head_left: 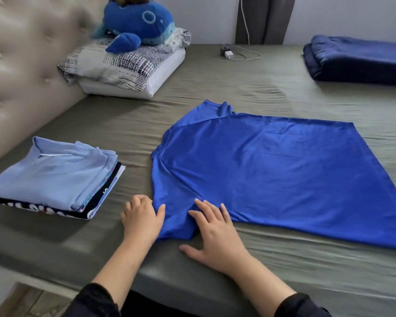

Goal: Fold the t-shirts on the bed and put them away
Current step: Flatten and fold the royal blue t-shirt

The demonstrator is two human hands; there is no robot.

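Note:
A bright blue t-shirt [272, 170] lies spread flat on the olive bed sheet [284, 259], collar to the left, hem to the right. Its near sleeve points toward me. My left hand [142, 218] grips the left edge of that sleeve, thumb on top and fingers curled under the cloth. My right hand [217, 234] lies flat with straight fingers, its fingertips pressing on the sleeve's right side. A stack of folded t-shirts [55, 179], a light blue one on top, sits on the bed to the left.
A patterned pillow [124, 65] with a blue plush whale [137, 21] stands at the back left against the padded headboard [21, 65]. A folded dark blue blanket [359, 58] lies at the back right. A charger and cable [233, 53] rest at the far edge.

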